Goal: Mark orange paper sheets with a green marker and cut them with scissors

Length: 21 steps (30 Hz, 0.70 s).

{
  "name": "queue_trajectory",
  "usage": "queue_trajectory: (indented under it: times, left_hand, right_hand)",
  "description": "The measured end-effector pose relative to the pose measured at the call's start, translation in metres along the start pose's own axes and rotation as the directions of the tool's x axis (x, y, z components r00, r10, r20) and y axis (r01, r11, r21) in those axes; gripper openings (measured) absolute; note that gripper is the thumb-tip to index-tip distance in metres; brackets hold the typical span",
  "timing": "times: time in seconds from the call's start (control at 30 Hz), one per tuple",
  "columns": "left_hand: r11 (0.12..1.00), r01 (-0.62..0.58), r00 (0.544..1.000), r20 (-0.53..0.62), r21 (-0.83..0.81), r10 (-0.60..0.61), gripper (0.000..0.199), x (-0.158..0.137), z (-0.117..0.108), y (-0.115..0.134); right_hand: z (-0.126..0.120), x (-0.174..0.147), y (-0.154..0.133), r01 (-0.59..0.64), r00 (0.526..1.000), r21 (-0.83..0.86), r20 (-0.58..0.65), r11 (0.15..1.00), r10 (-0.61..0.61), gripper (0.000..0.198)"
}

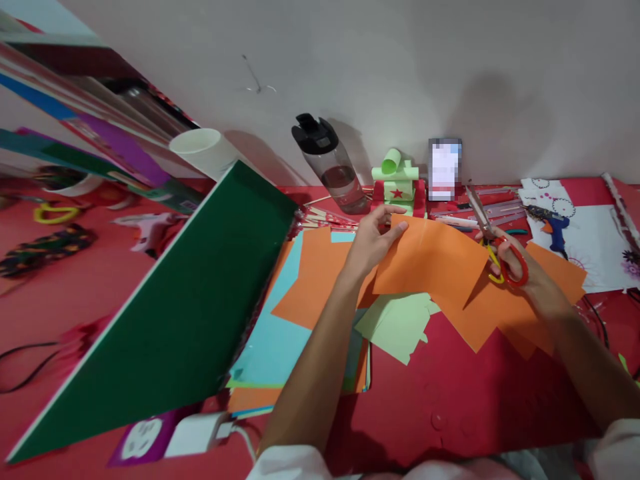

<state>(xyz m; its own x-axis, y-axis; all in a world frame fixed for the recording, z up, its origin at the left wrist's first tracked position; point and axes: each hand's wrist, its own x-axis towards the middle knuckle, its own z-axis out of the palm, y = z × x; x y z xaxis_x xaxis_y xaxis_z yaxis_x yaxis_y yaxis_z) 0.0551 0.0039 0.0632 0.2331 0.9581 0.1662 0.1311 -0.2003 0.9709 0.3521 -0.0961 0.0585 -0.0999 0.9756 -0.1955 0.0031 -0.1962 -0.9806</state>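
Note:
My left hand [376, 241] pinches the upper left corner of an orange paper sheet [425, 257], which is lifted and bent slightly. At the sheet's right end, my right hand [515, 260] is closed round the red and yellow handles of a pair of scissors [481, 212]. The blades point up and away from me and look parted at the tips. Beneath lie more orange paper pieces [510, 320] and pale green paper scraps [395, 323]. Left of my left forearm is a stack of coloured paper [275, 347], light blue and orange, partly hidden by the arm.
A tilted dark green board [165, 333] stands at the left. Along the wall are a water bottle [337, 173], a small green and red paper model [397, 183] and a phone [445, 170]. A blue glue gun [555, 230] lies right; a white charger [195, 433] sits near the front.

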Motion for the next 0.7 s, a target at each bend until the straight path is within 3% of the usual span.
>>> queue_trajectory:
  times: [0.1,0.27,0.4,0.47,0.53,0.7]
  left_hand:
    - [0.997,0.036,0.999,-0.027,-0.068,-0.037,0.023,0.0,0.006,-0.003]
    - [0.99,0.053,0.998,-0.01,-0.13,-0.055,0.022,0.0,-0.003,-0.008]
    - [0.995,-0.001,0.965,0.261,-0.102,0.028,0.029,-0.003,-0.026,-0.001]
    - [0.997,-0.079,0.905,0.417,-0.012,0.077,0.027,-0.006,-0.036,0.007]
    - [0.989,-0.137,0.816,0.573,0.061,0.078,0.024,-0.008,-0.041,0.015]
    - [0.998,-0.05,0.571,0.821,0.041,-0.006,0.032,-0.011,-0.031,0.028]
  right_hand:
    - [0.006,0.006,0.001,-0.047,0.998,-0.04,-0.04,0.998,0.046,0.053]
    - [0.015,0.012,0.0,-0.025,0.994,-0.056,-0.104,0.998,0.019,0.057]
    - [0.011,0.006,-0.014,-0.002,0.984,-0.062,-0.179,0.998,-0.01,0.057]
    - [0.008,0.002,-0.022,-0.022,0.989,-0.09,-0.15,0.996,0.009,0.058]
    - [0.007,0.0,-0.028,-0.033,0.993,-0.126,-0.113,0.992,0.018,0.06]
    - [0.009,-0.001,-0.028,-0.014,1.0,-0.181,-0.021,0.983,0.011,0.059]
